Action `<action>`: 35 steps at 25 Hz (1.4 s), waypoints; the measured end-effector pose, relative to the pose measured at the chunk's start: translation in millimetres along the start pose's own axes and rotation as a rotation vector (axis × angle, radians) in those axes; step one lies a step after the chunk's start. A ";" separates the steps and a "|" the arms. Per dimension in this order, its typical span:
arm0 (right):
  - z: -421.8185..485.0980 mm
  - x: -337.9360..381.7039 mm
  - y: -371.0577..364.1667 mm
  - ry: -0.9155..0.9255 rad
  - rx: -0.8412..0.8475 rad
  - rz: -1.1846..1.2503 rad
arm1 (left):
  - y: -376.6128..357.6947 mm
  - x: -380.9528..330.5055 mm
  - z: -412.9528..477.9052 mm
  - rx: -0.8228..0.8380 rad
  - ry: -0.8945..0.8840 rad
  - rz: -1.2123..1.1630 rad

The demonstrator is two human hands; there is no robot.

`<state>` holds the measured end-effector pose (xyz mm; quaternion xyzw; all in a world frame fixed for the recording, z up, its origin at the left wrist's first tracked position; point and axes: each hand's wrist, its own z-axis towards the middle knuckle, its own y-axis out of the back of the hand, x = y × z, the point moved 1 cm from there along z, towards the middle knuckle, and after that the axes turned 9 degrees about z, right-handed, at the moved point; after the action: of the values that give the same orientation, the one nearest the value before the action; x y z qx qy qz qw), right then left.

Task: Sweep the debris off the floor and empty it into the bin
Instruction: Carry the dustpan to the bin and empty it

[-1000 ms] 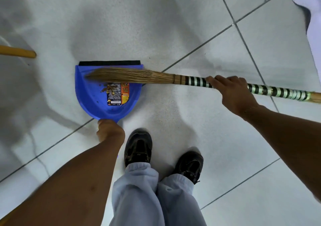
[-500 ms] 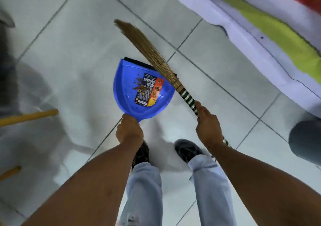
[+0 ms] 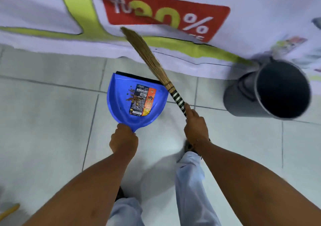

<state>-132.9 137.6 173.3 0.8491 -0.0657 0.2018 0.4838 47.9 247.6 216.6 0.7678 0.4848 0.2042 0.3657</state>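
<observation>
My left hand (image 3: 123, 139) grips the handle of a blue dustpan (image 3: 121, 102), held level above the floor. Brown debris (image 3: 132, 96) lies on the pan beside its printed label. My right hand (image 3: 195, 127) is closed on the striped handle of a straw broom (image 3: 147, 55), whose bristles point up and to the left, past the pan's right edge. A dark grey round bin (image 3: 246, 95), open-mouthed, stands on the floor to the right of the broom.
A white banner (image 3: 52, 13) with red and green print covers the floor ahead, reaching behind the bin. Pale floor tiles (image 3: 43, 121) lie all around. My legs and shoes are below. A yellow stick end (image 3: 10, 210) shows at the bottom left.
I have turned right, carrying the dustpan and broom along. The banner now fills the top of the view and the grey bin has come fully into sight at the right.
</observation>
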 end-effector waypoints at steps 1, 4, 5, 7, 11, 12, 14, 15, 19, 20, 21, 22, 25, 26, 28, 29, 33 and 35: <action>5.1 -21.7 13.2 -0.064 0.002 0.010 | -3.8 -24.0 -3.2 -0.004 -0.040 0.013; 12.0 -100.5 52.2 -0.269 -0.016 0.062 | -22.9 -111.6 -18.3 -0.009 -0.198 0.142; 9.4 -124.8 62.1 -0.337 -0.019 0.088 | -28.5 -138.1 -25.3 -0.016 -0.254 0.198; 1.4 -172.3 80.6 -0.488 -0.052 0.189 | -41.4 -190.1 -40.7 -0.028 -0.377 0.324; -16.2 -231.2 97.0 -0.688 -0.097 0.324 | -60.0 -250.1 -53.9 -0.031 -0.492 0.471; -19.5 -244.0 99.4 -0.706 -0.082 0.333 | -63.2 -263.0 -56.5 -0.037 -0.514 0.501; -23.0 -257.6 103.4 -0.708 -0.030 0.338 | -63.1 -275.1 -57.8 -0.055 -0.537 0.547; -24.3 -264.7 107.1 -0.712 -0.014 0.351 | -62.8 -281.0 -57.7 -0.055 -0.535 0.566; -32.2 -268.0 112.0 -0.684 0.029 0.381 | -54.0 -284.2 -56.0 -0.026 -0.508 0.559; -32.7 -267.3 111.8 -0.691 0.032 0.395 | -52.1 -284.3 -55.2 -0.026 -0.518 0.564; -32.4 -266.2 111.5 -0.695 0.030 0.408 | -50.6 -284.1 -53.8 -0.031 -0.528 0.568; -31.6 -264.5 111.5 -0.699 0.027 0.423 | -49.9 -284.8 -52.1 -0.036 -0.534 0.574; -28.3 -257.3 112.2 -0.717 0.039 0.547 | -47.3 -283.4 -47.4 -0.034 -0.518 0.584; -28.5 -255.1 112.4 -0.731 0.055 0.613 | -46.3 -281.2 -45.6 -0.036 -0.515 0.583; -32.9 -250.1 113.0 -0.770 0.084 0.754 | -42.0 -272.3 -39.1 -0.041 -0.536 0.579; -36.0 -247.1 114.0 -0.782 0.100 0.813 | -39.1 -266.4 -34.5 -0.040 -0.554 0.577; -41.9 -231.4 116.6 -0.770 0.177 0.850 | -22.3 -251.8 -29.2 -0.029 -0.620 0.556; -38.2 -224.3 116.7 -0.760 0.174 0.773 | -16.0 -258.6 -36.8 -0.039 -0.676 0.535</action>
<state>-383.5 90.1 192.1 0.8131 -0.5261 0.0487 0.2446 -101.7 34.0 239.0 0.8832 0.1180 0.0379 0.4524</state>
